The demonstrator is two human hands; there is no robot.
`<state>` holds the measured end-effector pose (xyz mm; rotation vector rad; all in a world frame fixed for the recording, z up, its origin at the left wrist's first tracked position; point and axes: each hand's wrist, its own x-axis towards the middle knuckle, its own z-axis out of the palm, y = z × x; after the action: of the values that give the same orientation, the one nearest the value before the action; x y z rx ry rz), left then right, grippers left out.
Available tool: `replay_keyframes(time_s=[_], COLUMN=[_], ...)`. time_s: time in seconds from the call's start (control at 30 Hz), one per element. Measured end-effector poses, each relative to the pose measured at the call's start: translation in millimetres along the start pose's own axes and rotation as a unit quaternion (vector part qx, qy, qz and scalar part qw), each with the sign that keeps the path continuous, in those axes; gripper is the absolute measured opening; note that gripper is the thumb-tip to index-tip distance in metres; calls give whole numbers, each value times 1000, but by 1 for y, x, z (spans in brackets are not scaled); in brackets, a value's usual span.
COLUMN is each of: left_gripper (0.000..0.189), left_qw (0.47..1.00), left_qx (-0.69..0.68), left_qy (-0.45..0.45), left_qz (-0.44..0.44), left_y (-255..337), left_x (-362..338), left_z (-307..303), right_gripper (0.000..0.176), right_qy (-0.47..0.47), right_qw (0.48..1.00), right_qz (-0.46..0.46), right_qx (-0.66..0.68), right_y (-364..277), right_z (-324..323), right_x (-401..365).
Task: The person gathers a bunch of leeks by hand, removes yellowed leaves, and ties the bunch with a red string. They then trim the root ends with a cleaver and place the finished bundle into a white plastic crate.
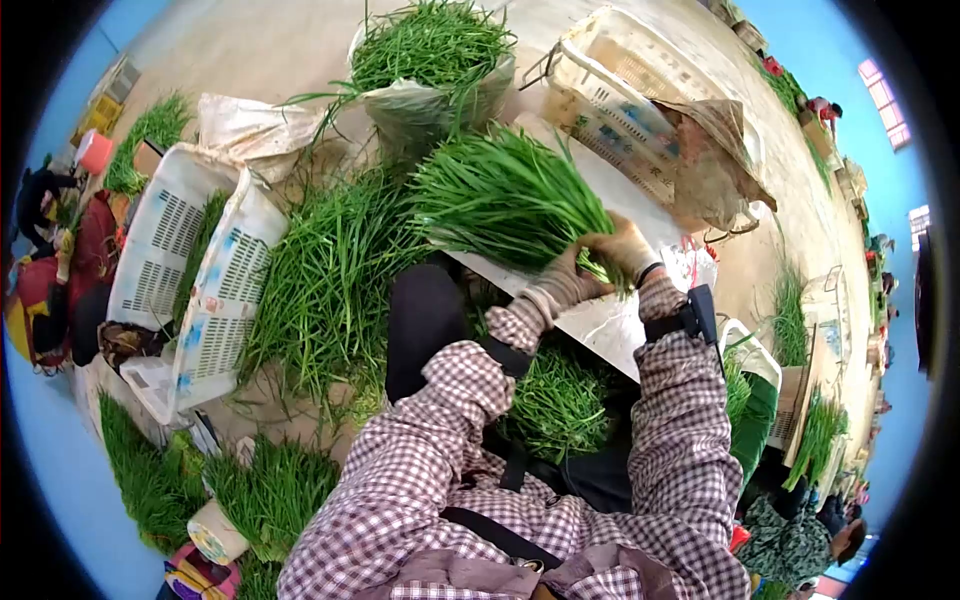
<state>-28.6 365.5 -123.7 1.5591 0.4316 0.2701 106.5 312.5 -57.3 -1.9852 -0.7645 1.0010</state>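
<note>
The left hand (562, 287) and right hand (622, 250), both gloved, are clenched side by side around the stem end of the bunch of chives (500, 200), which fans out over the white counter (605, 325). The gloves hide the stem tips, and leaves partly bury the right fingertips.

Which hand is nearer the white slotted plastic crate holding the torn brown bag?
Right. The right hand clasps the bunch of long green leaves just below the white slotted crate; the left hand holds the same bunch farther off, nearer the body.
</note>
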Motion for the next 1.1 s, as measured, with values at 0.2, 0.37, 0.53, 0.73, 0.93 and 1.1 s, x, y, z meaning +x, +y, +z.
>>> replay_keyframes(time_s=[0.2,0.37,0.53,0.73,0.93,1.1], left_gripper=[40,54,95,87,77,107], left_qw=[954,874,749,746,706,704], left_qx=[129,314,616,635,666,644], left_qy=[230,218,10,-190,-235,-292], left_qz=[143,301,245,56,60,65], left_y=[67,102,39,14,14,23], left_x=[-34,-12,61,84,92,78], left_z=[-83,-75,-53,-53,-48,-60], right_gripper=[51,64,64,69,104,102], right_qy=[66,118,72,114,135,164], right_qw=[978,912,905,933,890,878], right_qz=[-155,-206,-64,-98,-90,-71], right_qx=[-126,-335,-415,-328,-426,-444], right_y=[-60,-50,-3,48,41,80], right_z=[-30,-30,-2,-4,-1,43], right_x=[-5,6,17,11,-36,-14])
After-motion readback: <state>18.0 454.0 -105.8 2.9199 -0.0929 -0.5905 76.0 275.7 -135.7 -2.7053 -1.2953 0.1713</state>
